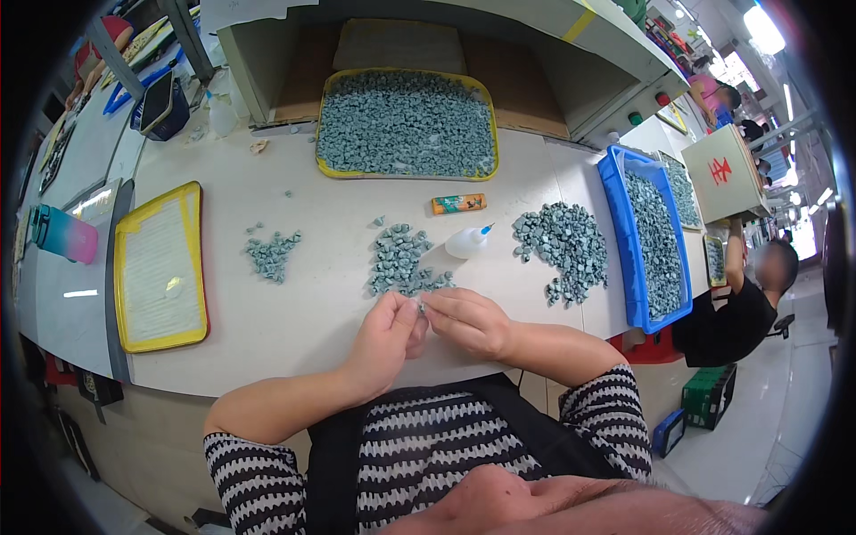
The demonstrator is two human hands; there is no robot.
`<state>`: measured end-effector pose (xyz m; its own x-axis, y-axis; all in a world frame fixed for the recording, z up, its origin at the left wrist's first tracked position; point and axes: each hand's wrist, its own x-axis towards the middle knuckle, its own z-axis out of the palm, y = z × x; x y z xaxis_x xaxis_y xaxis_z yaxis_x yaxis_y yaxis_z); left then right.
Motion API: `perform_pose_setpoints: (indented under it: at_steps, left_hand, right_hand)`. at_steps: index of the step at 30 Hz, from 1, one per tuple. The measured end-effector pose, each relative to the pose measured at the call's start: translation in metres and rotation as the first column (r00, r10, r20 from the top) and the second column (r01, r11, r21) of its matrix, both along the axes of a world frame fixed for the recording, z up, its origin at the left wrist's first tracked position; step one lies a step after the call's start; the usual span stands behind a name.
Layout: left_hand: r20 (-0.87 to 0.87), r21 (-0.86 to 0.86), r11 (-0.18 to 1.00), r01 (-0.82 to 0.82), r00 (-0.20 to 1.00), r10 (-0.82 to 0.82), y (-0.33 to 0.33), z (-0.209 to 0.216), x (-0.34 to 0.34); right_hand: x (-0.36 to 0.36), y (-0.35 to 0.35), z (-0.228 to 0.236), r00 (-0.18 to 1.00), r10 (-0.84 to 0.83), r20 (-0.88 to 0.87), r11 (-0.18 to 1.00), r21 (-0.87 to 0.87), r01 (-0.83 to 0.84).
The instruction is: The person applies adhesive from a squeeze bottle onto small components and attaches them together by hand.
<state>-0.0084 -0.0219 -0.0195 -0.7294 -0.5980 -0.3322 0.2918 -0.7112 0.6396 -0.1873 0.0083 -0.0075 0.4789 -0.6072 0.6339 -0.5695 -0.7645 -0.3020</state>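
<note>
My left hand and my right hand meet at the front of the table, fingertips pinched together. Between them shows a tiny bit of a small grey-green piece; its shape is mostly hidden by the fingers. Just beyond the fingertips lies a pile of similar grey-green pieces. A white squeeze bottle with a blue tip stands right of that pile. Behind the bottle lies an orange and green cylinder. A larger heap of pieces spreads to the right, and a smaller heap to the left.
A yellow-rimmed tray full of pieces stands at the back. At left lies a yellow-edged tray with a white lining, beside a teal-pink bottle. A blue bin of pieces borders the right. Another person sits beyond it.
</note>
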Motion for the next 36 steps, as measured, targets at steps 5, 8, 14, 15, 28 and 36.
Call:
perform_pose_setpoints:
  at_steps: [5, 8, 14, 15, 28, 36]
  left_hand:
    - [0.106, -0.233, 0.972, -0.025, 0.993, 0.051, -0.002, 0.003, 0.001]
    - [0.111, -0.279, 0.959, -0.041, 0.991, 0.075, -0.003, 0.007, 0.002]
    - [0.097, -0.301, 0.952, -0.050, 0.992, 0.083, -0.001, 0.007, 0.002]
    - [0.101, -0.344, 0.938, -0.049, 0.991, 0.088, -0.001, 0.006, 0.002]
    - [0.129, -0.013, 0.979, -0.204, 0.970, 0.204, -0.028, 0.007, -0.001]
    - [0.072, 0.149, 0.979, -0.137, 0.989, 0.127, -0.026, 0.012, -0.001]
  right_hand:
    - [0.002, 0.000, -0.004, 0.997, -0.034, 0.070, 0.998, 0.048, 0.031]
    - [0.006, 0.000, -0.006, 0.972, -0.141, 0.189, 0.984, 0.130, 0.118]
    - [0.010, 0.000, -0.006, 0.950, -0.193, 0.247, 0.977, 0.136, 0.163]
    - [0.011, 0.001, -0.007, 0.947, -0.193, 0.257, 0.978, 0.123, 0.166]
    - [-0.007, 0.003, 0.014, 0.880, -0.444, 0.168, 0.895, 0.121, 0.429]
    - [-0.037, -0.005, 0.004, 0.692, -0.687, 0.223, 0.725, 0.285, 0.627]
